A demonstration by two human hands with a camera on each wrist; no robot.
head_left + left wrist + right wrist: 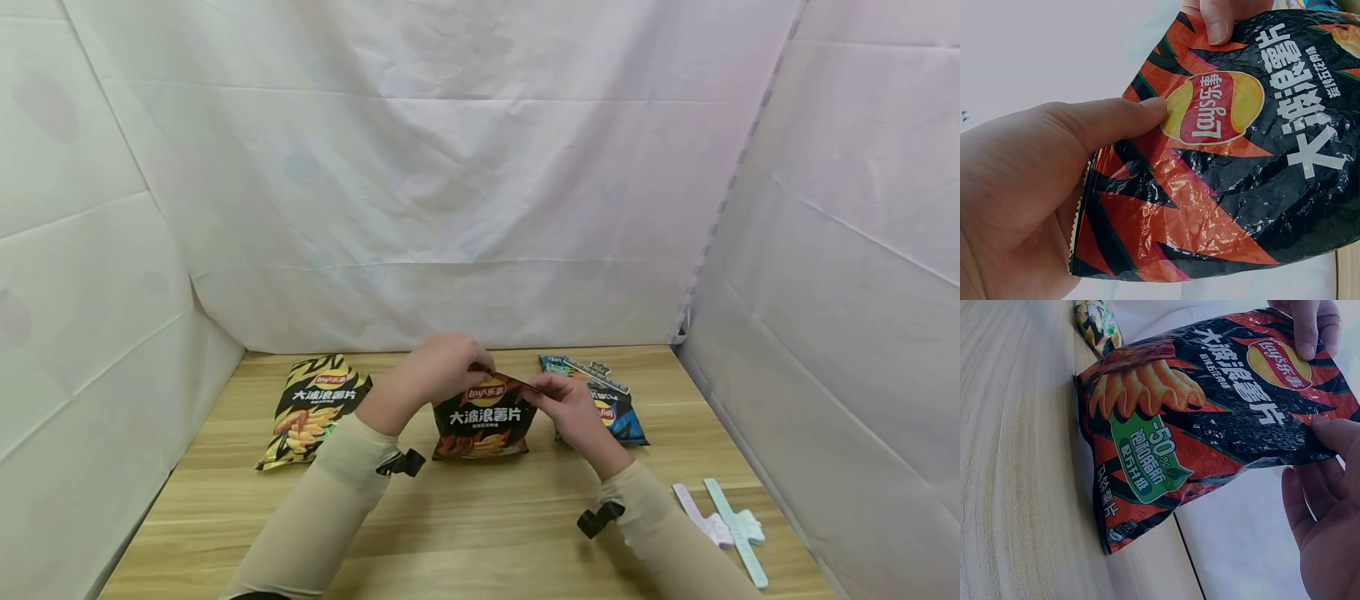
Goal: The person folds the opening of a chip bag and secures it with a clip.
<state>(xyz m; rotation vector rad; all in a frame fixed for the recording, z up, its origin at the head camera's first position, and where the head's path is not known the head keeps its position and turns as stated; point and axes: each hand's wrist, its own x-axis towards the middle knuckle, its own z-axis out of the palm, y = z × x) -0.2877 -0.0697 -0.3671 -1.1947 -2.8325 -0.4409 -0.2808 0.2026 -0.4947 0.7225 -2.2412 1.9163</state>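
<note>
A black and red bag of Lay's potato chips (483,421) stands upright at the middle of the table, its lower edge at the tabletop. My left hand (442,367) pinches the top edge, thumb on the printed front, as the left wrist view shows with the bag (1210,187) close up. On the other side of the top, my right hand (573,412) pinches the corner between thumb and fingers. In the right wrist view the bag (1197,425) shows a green label near its bottom, and both thumbs lie on its front.
To the left lies a yellow and black chip bag (315,408). A blue chip bag (618,423) lies at the right with a grey bag clip (596,375) on it. Purple (701,517) and mint (738,529) clips lie at the table's right edge. White cloth (450,183) surrounds the table.
</note>
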